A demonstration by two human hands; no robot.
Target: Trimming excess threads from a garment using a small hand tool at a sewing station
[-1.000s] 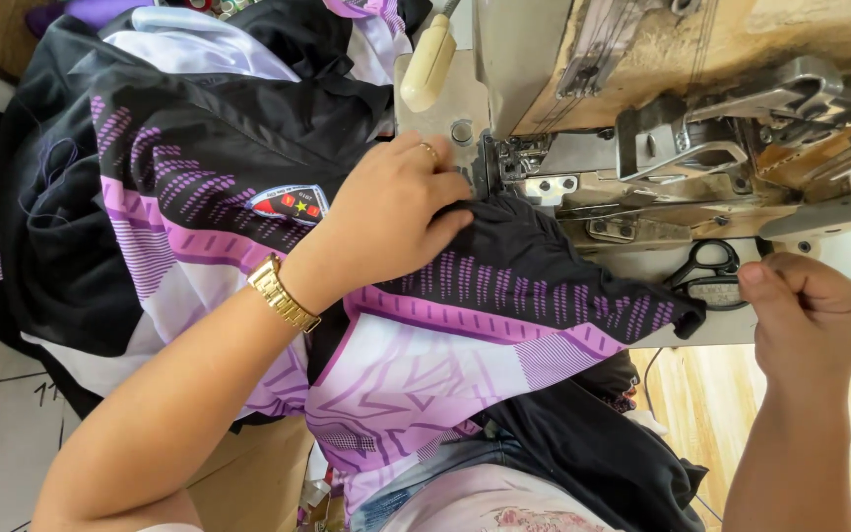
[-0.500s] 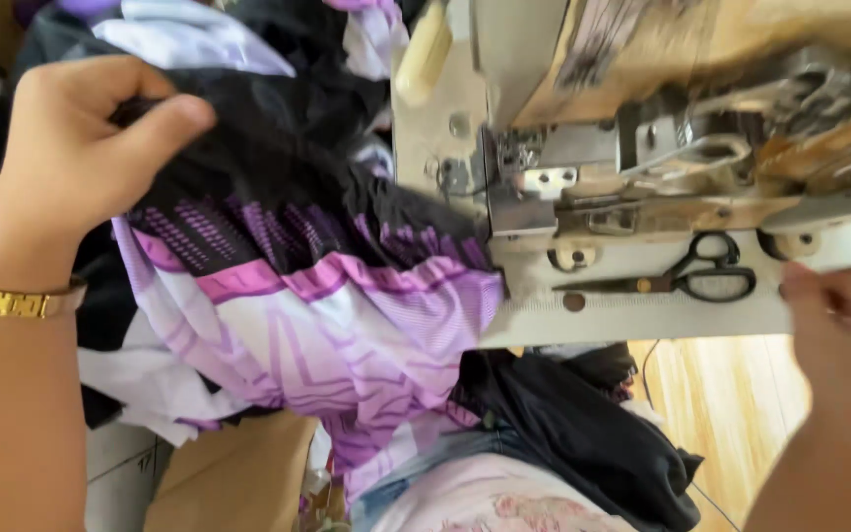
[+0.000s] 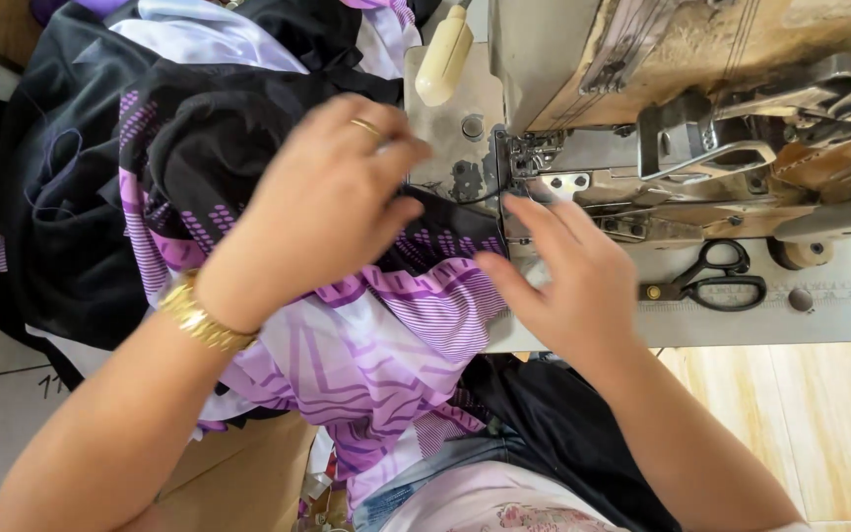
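A black, purple and white patterned garment [image 3: 386,325] lies heaped across the sewing machine bed and my lap. My left hand [image 3: 322,202], with a gold ring and a gold watch at the wrist, presses flat on the fabric just left of the needle area. My right hand [image 3: 568,281] rests with fingers spread on the cloth edge directly below the presser foot [image 3: 529,158] of the grey sewing machine [image 3: 682,128]. Neither hand grips anything; both lie on the fabric.
Black-handled scissors [image 3: 711,286] lie on the machine table to the right of my right hand. A cream knob [image 3: 442,59] sticks up at the machine's left end. More dark fabric [image 3: 71,197] piles at the left. Wooden floor [image 3: 819,424] shows at lower right.
My left hand came down from the raised pile at the left onto the fabric by the needle. My right hand moved left from beyond the scissors to the cloth under the presser foot.
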